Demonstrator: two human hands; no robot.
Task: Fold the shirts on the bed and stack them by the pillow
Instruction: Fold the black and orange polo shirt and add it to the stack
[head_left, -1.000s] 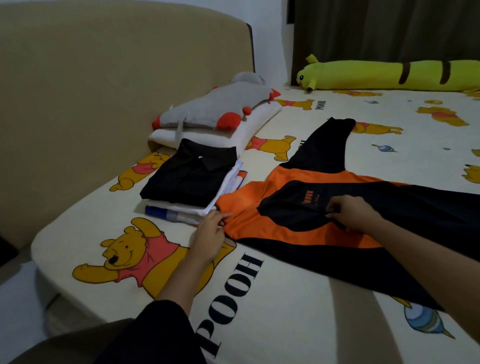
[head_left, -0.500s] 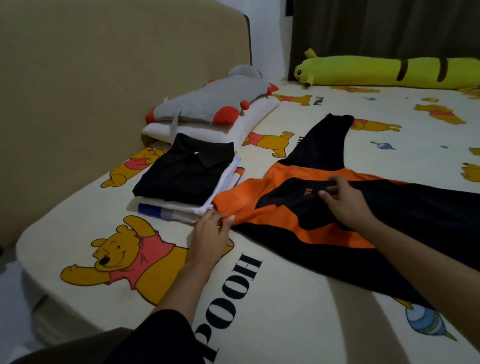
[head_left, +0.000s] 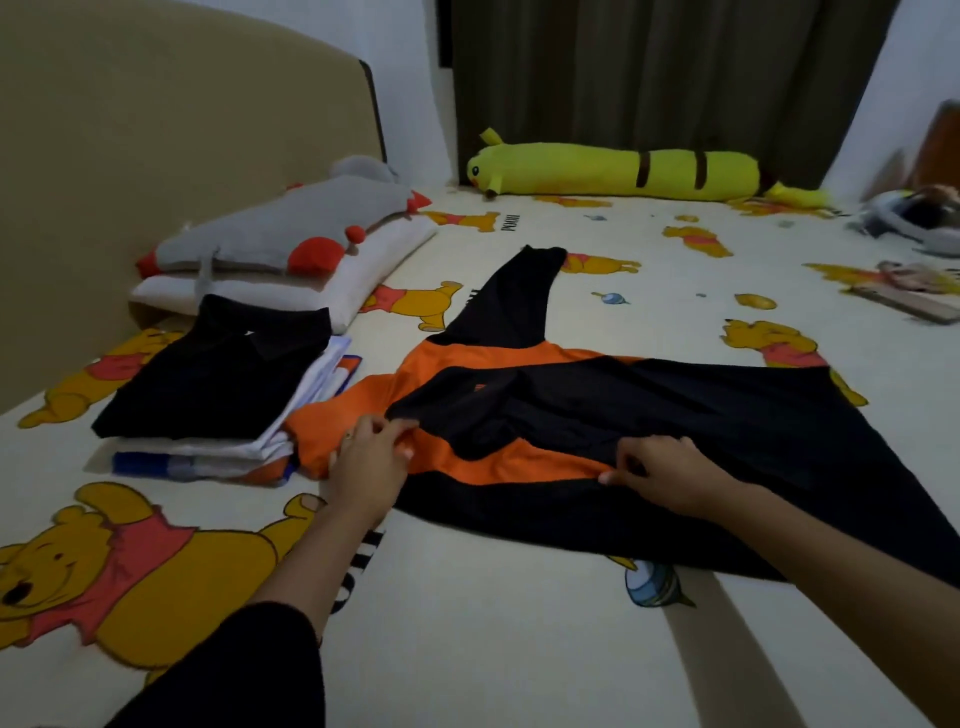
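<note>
Head view: orange-and-black shirt (head_left: 597, 431) spread on bed sheet (head_left: 493, 649), just beside folded stack (head_left: 218, 395) by pillow (head_left: 291, 291); L hand (head_left: 371, 457) pinches orange shoulder edge, R hand (head_left: 657, 470) pinches black fabric w/ fingers curled. Judgement: near sleeve is being folded inward; keep both pinches level and cloth taut so the crease runs straight; far sleeve (head_left: 509, 296) not yet folded.

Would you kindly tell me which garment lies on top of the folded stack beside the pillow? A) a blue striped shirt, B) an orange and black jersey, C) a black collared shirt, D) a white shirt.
C: the black collared shirt tops the folded stack, with white and blue layers showing beneath it, while the orange and black jersey still lies spread on the bed.
</note>
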